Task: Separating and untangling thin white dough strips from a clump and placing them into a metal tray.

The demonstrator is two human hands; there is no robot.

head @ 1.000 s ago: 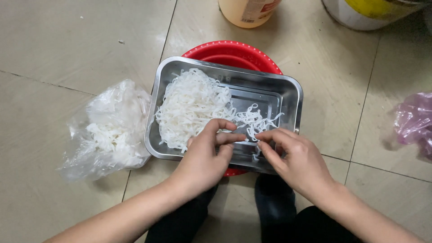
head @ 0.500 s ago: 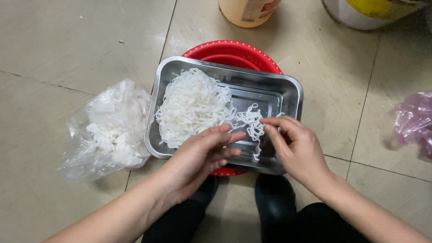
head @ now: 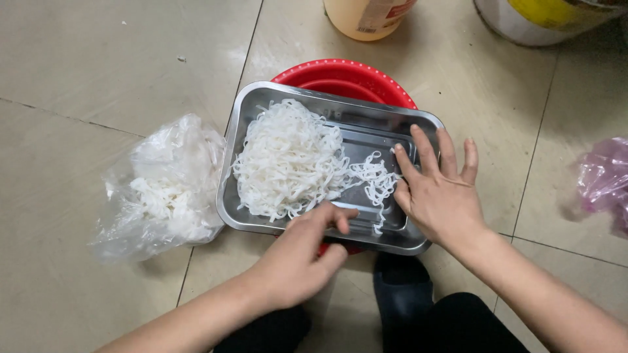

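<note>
A rectangular steel tray [head: 340, 104] rests on a red round basin [head: 347, 72] on the tiled floor. A heap of white flat noodles [head: 288, 160] fills the tray's left half, with a thin trail of strands [head: 376, 183] reaching right. My left hand [head: 307, 252] hovers at the tray's near rim, fingers loosely curled, holding nothing. My right hand [head: 438, 186] is spread flat over the tray's right end, fingers apart, its thumb beside the loose strands.
A clear plastic bag [head: 163, 189] with more white noodles lies left of the tray. A pink plastic bag [head: 605, 180] sits at the right edge. A beige container [head: 369, 16] and a bucket [head: 543, 16] stand at the top. My dark shoes [head: 402, 294] are below the tray.
Both hands have let go of the loose strands and drawn apart. The right hand has opened flat over the tray's right end; the left has pulled back to the near rim.
</note>
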